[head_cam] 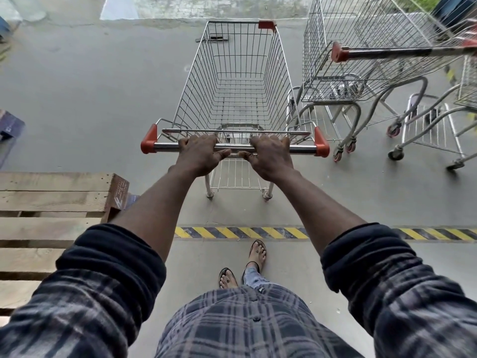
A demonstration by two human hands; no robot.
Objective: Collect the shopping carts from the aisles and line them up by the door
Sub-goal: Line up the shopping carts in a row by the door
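Left fingers [198, 140] curl over the top of the handle bar [302, 149], thumb tucked under and pointing inward. Right fingers [268, 140] do the same, so both grips close round the bar. Left hand [200, 156] and right hand [268, 157] sit side by side near mid-bar, thumbs tips close but apart.

The bar is a polished metal tube lying crosswise to the person. It ends in a red plastic cap [149, 142] on the left and a matching one on the right.

The shopping cart [240, 81] stands on the floor [90, 86] directly ahead of the person. Its long axis runs straight away from the body, nose pointing forward toward a pale concrete edge [206, 11]. The basket is a bright wire grid, deep, and tapers toward the nose. A red corner piece [267, 24] sits on the front right rim. A wire lower rack [237, 177] shows beneath the handle.

A second cart [361, 47] of the same wire build stands just to the right with bent tube legs and reddish castors. Its handle [387, 51] is slightly tilted. Part of a third cart [467, 83] shows at the right edge.

The floor is smooth grey concrete. A yellow-and-black striped strip [242, 232] crosses it under the forearms. A rough wooden pallet [51, 202] lies to the left. The rolled plaid sleeves [103, 280] are dark, and the feet wear sandals [258, 251].
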